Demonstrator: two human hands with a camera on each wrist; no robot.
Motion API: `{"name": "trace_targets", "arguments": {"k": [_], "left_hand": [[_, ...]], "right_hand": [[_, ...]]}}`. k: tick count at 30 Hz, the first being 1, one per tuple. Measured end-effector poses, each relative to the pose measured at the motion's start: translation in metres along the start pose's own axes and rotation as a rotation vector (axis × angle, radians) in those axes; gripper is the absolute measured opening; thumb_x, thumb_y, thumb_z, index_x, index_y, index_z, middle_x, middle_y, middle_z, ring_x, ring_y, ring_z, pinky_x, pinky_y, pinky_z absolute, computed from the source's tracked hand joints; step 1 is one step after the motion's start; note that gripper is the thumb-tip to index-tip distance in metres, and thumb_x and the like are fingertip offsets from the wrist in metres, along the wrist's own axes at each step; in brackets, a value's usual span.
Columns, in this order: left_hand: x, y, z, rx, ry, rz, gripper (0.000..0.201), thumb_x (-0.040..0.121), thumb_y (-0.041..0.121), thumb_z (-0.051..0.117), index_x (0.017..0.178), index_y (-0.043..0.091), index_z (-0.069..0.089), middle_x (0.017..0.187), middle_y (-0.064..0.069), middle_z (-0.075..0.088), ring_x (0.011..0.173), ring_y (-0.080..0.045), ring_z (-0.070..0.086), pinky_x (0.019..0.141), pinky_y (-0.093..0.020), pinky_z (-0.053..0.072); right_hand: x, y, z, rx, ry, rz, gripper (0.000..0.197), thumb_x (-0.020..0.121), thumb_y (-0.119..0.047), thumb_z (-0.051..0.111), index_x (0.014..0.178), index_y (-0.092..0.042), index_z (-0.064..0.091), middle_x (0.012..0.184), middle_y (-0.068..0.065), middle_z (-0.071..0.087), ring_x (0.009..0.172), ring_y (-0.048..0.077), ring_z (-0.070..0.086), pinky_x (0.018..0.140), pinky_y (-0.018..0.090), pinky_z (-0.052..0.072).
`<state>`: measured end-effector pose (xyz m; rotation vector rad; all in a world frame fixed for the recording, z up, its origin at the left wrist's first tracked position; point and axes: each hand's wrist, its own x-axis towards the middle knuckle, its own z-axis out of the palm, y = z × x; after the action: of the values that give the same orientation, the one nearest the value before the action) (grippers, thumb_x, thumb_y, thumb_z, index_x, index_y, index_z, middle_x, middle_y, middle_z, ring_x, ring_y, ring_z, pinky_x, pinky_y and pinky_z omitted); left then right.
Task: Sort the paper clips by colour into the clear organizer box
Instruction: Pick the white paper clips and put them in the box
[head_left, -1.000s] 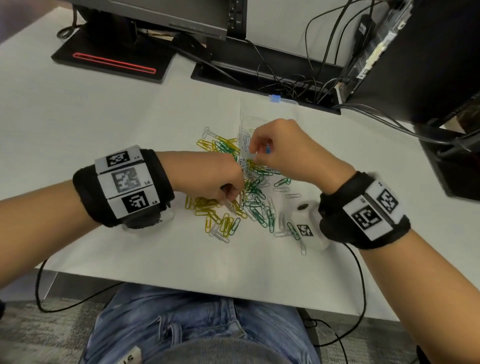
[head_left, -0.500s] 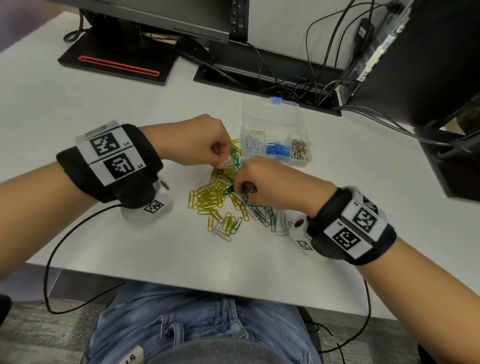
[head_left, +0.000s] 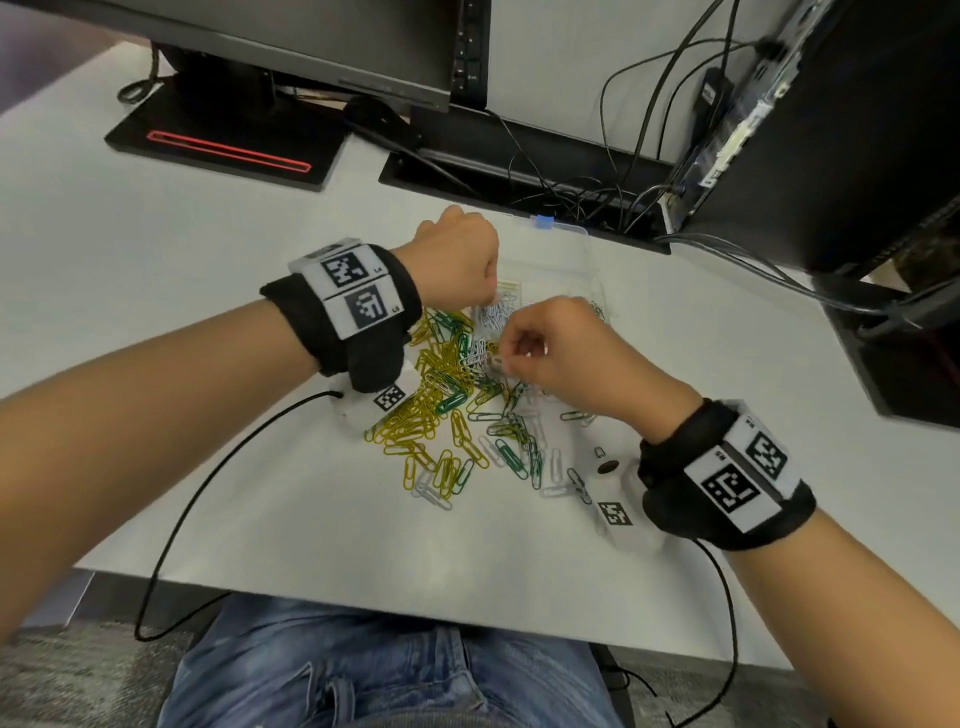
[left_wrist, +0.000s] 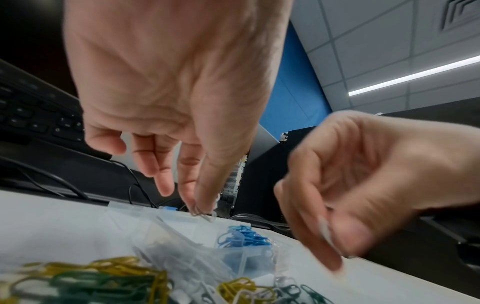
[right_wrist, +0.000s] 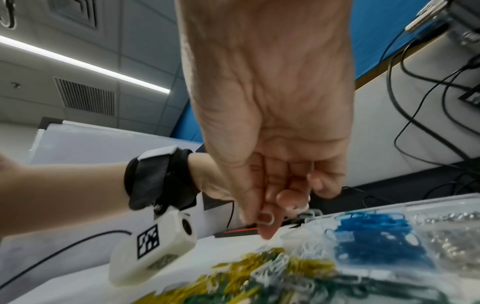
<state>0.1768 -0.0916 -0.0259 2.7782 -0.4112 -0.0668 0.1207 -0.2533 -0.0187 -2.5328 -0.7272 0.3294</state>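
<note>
**Both hands pinching clips at the organizer box**

Right now the left hand (head_left: 460, 262) hovers over the near-left end of the clear organizer box (head_left: 582, 249), thumb and forefinger pressed together on a silver paper clip (left_wrist: 203, 212), the other fingers (left_wrist: 155, 164) hanging loosely apart. Just beside it, the right hand (head_left: 561, 353) is curled low over the loose pile of paper clips (head_left: 441, 395), its thumb and fingertips pinching a white paper clip (right_wrist: 266, 219).

The box sits on the white counter (head_left: 156, 260) at the far edge of the pile, touching it. One compartment holds blue clips (left_wrist: 244, 238), the next holds white clips (head_left: 496, 314), and silver clips (right_wrist: 451, 230) fill the end one.

The pile spreads toward the person: mostly yellow on the left, green and white mixed on the right. Black monitor stands (head_left: 228, 140) and cables (head_left: 623, 197) lie behind the box.
</note>
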Motion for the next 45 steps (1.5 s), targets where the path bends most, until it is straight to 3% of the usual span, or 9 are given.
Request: {"name": "trace_targets", "arguments": {"k": [5, 9, 14, 18, 23, 28, 35, 40, 45], "left_hand": [[-0.002, -0.009, -0.002, -0.039, 0.017, -0.075, 0.026, 0.084, 0.041, 0.068, 0.084, 0.015, 0.070, 0.098, -0.001, 0.057, 0.109, -0.025, 0.042, 0.085, -0.039, 0.035], [-0.024, -0.026, -0.020, -0.052, -0.052, -0.061, 0.023, 0.078, 0.038, 0.074, 0.077, 0.017, 0.066, 0.086, 0.000, 0.066, 0.087, -0.021, 0.060, 0.075, -0.037, 0.050], [-0.063, -0.033, -0.026, 0.020, -0.356, -0.051, 0.028, 0.065, 0.041, 0.083, 0.072, 0.018, 0.067, 0.072, 0.004, 0.066, 0.071, -0.014, 0.060, 0.064, -0.030, 0.048], [-0.074, -0.028, -0.011, 0.095, -0.463, -0.033, 0.031, 0.067, 0.046, 0.080, 0.071, 0.019, 0.064, 0.070, 0.006, 0.064, 0.069, -0.013, 0.058, 0.060, -0.026, 0.044], [-0.075, -0.028, -0.001, 0.111, -0.465, 0.010, 0.022, 0.077, 0.032, 0.075, 0.069, 0.015, 0.063, 0.063, 0.006, 0.058, 0.060, -0.010, 0.050, 0.056, -0.023, 0.039], [-0.074, -0.030, -0.001, 0.031, -0.435, 0.015, 0.016, 0.078, 0.024, 0.076, 0.075, 0.012, 0.066, 0.071, 0.003, 0.062, 0.067, -0.012, 0.053, 0.062, -0.024, 0.041], [-0.071, -0.041, -0.018, -0.243, -0.337, -0.082, 0.011, 0.072, 0.018, 0.080, 0.073, 0.013, 0.071, 0.061, 0.008, 0.064, 0.055, -0.003, 0.051, 0.059, -0.019, 0.041], [-0.067, -0.044, -0.021, -0.395, -0.314, -0.149, 0.008, 0.074, 0.009, 0.078, 0.079, 0.008, 0.071, 0.063, 0.004, 0.068, 0.053, -0.001, 0.056, 0.061, -0.016, 0.045], [-0.060, -0.042, -0.023, -0.569, -0.329, -0.194, 0.008, 0.077, 0.007, 0.075, 0.083, 0.003, 0.070, 0.070, -0.007, 0.072, 0.057, -0.006, 0.064, 0.055, -0.014, 0.050]], "right_hand": [[0.021, 0.005, -0.015, 0.098, 0.267, 0.100, 0.010, 0.080, -0.002, 0.065, 0.074, -0.009, 0.068, 0.075, 0.008, 0.069, 0.073, 0.021, 0.065, 0.071, 0.034, 0.056], [0.040, 0.007, -0.015, 0.067, 0.292, 0.096, 0.009, 0.081, -0.009, 0.069, 0.090, -0.010, 0.070, 0.083, 0.001, 0.064, 0.064, 0.002, 0.050, 0.059, 0.016, 0.040], [0.034, -0.011, 0.002, -0.020, 0.064, -0.077, 0.013, 0.079, -0.006, 0.068, 0.088, -0.015, 0.071, 0.082, -0.003, 0.064, 0.066, 0.002, 0.048, 0.058, 0.011, 0.034], [0.034, -0.020, 0.018, -0.155, -0.098, -0.072, 0.010, 0.076, -0.007, 0.068, 0.081, -0.016, 0.069, 0.085, 0.002, 0.064, 0.085, 0.019, 0.058, 0.068, 0.029, 0.046], [0.033, -0.015, 0.022, -0.445, -0.049, -0.074, 0.019, 0.081, -0.003, 0.059, 0.095, -0.012, 0.067, 0.091, 0.009, 0.062, 0.101, 0.027, 0.048, 0.074, 0.035, 0.041], [0.031, -0.007, 0.023, -0.386, -0.123, -0.037, 0.034, 0.081, -0.002, 0.058, 0.059, -0.025, 0.047, 0.085, 0.008, 0.055, 0.090, 0.032, 0.055, 0.069, 0.033, 0.039], [0.023, -0.004, 0.002, -0.113, -0.019, -0.005, 0.010, 0.081, -0.002, 0.060, 0.075, -0.003, 0.068, 0.074, 0.007, 0.065, 0.065, 0.013, 0.054, 0.057, 0.017, 0.043], [0.039, 0.004, -0.012, -0.010, 0.249, 0.076, 0.010, 0.080, 0.000, 0.062, 0.075, -0.004, 0.069, 0.064, -0.007, 0.057, 0.058, 0.000, 0.051, 0.053, 0.007, 0.041], [0.049, 0.009, -0.015, 0.015, 0.265, 0.116, 0.002, 0.082, -0.008, 0.067, 0.082, -0.007, 0.069, 0.071, -0.007, 0.056, 0.063, -0.001, 0.049, 0.058, 0.011, 0.038]]}}
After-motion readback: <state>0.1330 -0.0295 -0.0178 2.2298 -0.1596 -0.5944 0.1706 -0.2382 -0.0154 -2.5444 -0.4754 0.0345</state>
